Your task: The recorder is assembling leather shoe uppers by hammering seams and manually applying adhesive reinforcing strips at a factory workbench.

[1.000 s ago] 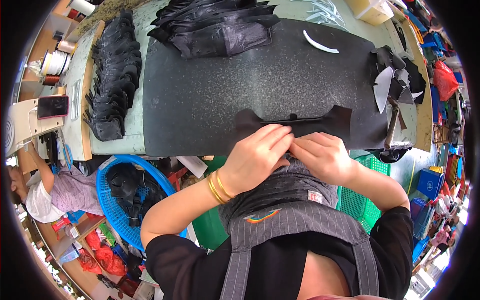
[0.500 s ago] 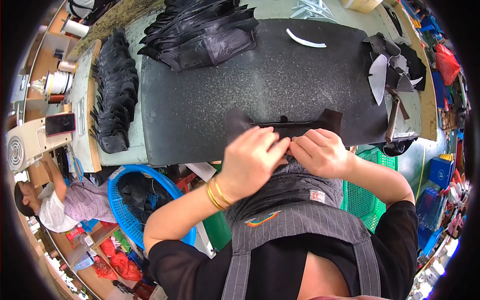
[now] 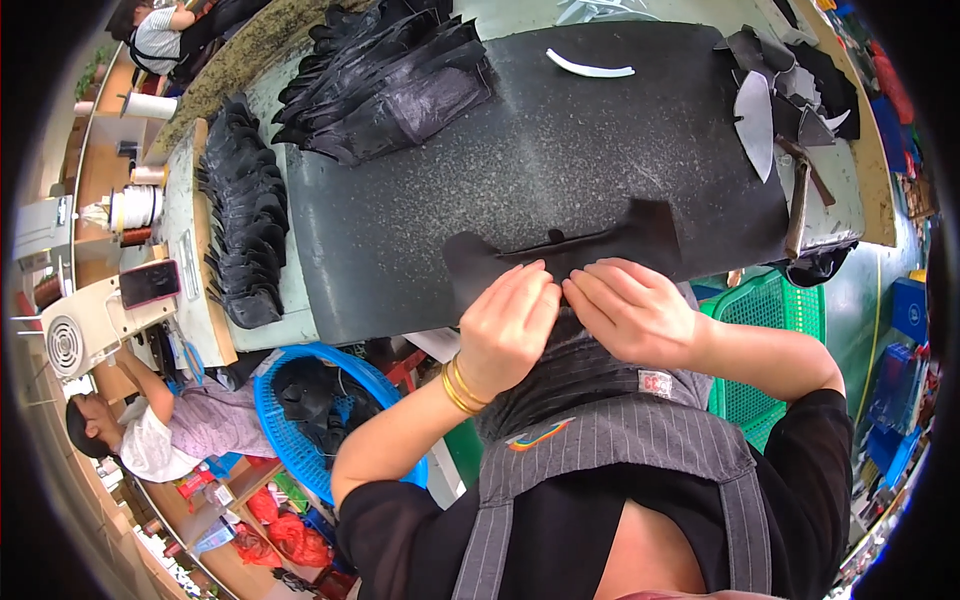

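A black leather-like piece (image 3: 637, 238) with two raised corners and a slot-like strip along its middle lies at the near edge of the dark work mat (image 3: 540, 150). My left hand (image 3: 512, 322) grips the near edge of this piece, fingers pressed together and fingertips on its upper side. Beside it, my right hand (image 3: 632, 314) holds the same edge in the same way, a small gap between the two hands. Both thumbs are hidden under the fingers. A gold-coloured pair of bangles (image 3: 460, 388) sits on my left wrist.
Stacked black pieces (image 3: 400, 90) lie at the far left, and a row of them (image 3: 245, 220) lines the left side. A white curved strip (image 3: 590, 66), a grey blade-shaped piece (image 3: 754, 125) and a hammer-like tool (image 3: 798, 205) lie beyond. Below are blue (image 3: 268, 400) and green baskets (image 3: 770, 310).
My fingers have gone from a bunched pinch to a straighter hold on the piece's near edge. The view has shifted, so the bench appears tilted.
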Tool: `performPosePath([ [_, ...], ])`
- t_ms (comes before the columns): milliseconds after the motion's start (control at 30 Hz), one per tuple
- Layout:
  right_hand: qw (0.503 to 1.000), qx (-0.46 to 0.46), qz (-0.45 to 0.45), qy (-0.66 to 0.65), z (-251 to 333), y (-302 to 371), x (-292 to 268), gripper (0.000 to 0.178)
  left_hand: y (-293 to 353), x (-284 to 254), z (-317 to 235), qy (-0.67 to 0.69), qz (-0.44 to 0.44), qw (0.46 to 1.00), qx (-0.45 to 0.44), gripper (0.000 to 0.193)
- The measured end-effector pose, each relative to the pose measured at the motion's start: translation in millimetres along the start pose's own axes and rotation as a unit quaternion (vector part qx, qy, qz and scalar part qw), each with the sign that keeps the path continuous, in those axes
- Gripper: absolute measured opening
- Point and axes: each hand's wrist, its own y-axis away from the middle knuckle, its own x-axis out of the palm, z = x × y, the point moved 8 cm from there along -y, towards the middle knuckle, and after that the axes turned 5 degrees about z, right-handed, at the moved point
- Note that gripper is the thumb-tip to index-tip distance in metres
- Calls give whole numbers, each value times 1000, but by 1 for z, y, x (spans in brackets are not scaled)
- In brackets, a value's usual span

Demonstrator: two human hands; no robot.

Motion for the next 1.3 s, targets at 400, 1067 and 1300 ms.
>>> performPosePath([
  [400,998,-51,33,22,7,-6,19,42,12,1,26,77,69,993,-57,36],
  [1067,998,15,-55,9,-118,-182,40,62,140,-114,194,-270,-117,869,-397,30],
  [1300,975,117,123,-145,-158,-209,72,50,-15,-57,157,-216,4,970,-110,61],
])
